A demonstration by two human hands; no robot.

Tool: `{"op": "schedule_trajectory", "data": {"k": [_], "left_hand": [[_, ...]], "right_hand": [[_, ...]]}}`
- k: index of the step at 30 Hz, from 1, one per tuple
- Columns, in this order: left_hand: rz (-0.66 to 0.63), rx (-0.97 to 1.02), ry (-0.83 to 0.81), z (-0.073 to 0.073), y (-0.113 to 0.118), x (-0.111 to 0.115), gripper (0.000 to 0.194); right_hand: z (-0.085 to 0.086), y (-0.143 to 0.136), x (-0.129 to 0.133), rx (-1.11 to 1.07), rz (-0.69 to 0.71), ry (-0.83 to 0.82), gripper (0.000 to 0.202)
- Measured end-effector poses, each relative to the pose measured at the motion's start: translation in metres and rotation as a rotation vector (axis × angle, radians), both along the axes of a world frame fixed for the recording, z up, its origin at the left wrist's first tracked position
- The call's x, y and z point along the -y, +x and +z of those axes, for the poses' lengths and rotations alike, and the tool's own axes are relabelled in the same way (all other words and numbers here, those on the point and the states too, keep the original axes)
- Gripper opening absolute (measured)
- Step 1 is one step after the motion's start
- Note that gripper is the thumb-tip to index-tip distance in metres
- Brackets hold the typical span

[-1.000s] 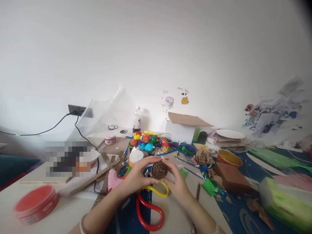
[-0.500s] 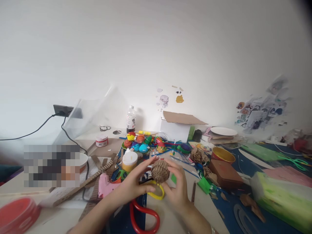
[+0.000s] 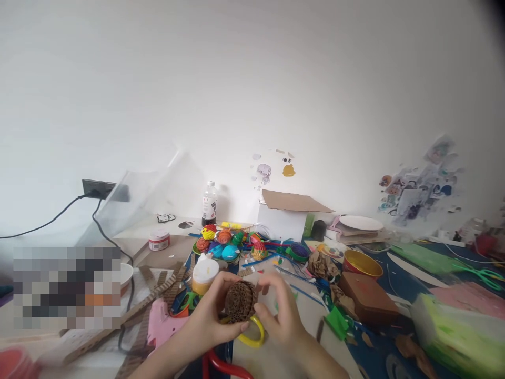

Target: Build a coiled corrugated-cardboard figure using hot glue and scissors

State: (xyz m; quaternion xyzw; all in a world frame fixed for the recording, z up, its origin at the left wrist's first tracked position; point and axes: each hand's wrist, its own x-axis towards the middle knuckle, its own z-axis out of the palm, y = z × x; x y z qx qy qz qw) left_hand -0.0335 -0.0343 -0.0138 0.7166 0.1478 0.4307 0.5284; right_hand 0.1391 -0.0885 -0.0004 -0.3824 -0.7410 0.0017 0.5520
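A brown ball of coiled corrugated cardboard [image 3: 240, 301] is held up over the table, its coiled ridges facing me. My left hand [image 3: 216, 310] is closed around its left side, the thumb underneath. At the ball's right edge, my right hand [image 3: 282, 310] has its thumb and curled index finger against it. Just below and behind are scissors with yellow handles [image 3: 258, 337]. Red scissors handles [image 3: 224, 366] lie nearer to me, partly cut off by the frame. A white-topped glue pot [image 3: 205, 271] stands beyond my left hand.
Several colourful coiled-paper pieces [image 3: 230, 252] sit behind the hands. A pink glue gun [image 3: 160, 323] and cardboard strips [image 3: 158, 289] lie left. On the right are a brown box [image 3: 366, 297], a gold-lined bowl [image 3: 363, 263] and a green tissue pack [image 3: 453, 337]. A bottle [image 3: 209, 205] stands by the wall.
Both hands and the cardboard ball have moved lower and left in view. The ball has turned, bringing its coiled face into sight. The whole view has also shifted slightly.
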Motion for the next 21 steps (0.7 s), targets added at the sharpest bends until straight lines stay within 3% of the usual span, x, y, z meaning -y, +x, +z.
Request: {"op": "schedule_trajectory", "data": {"k": [4,7,11,21], "left_hand": [[-0.024,-0.015,0.045,-0.003,0.002,0.0,0.053],[0.06,-0.052,0.031,-0.006,0.005,0.003,0.058],[0.191,-0.073,0.044,-0.007,0.008,0.009,0.054],[0.349,-0.097,0.21,0.0,0.01,0.017,0.049]], "right_hand": [[0.007,0.004,-0.016,-0.104,0.189,-0.294,0.04],[0.0,0.0,-0.018,-0.169,0.242,-0.346,0.049],[-0.011,-0.003,-0.012,-0.141,0.207,-0.231,0.045],[-0.015,-0.002,-0.006,0.197,-0.042,0.177,0.032]]}}
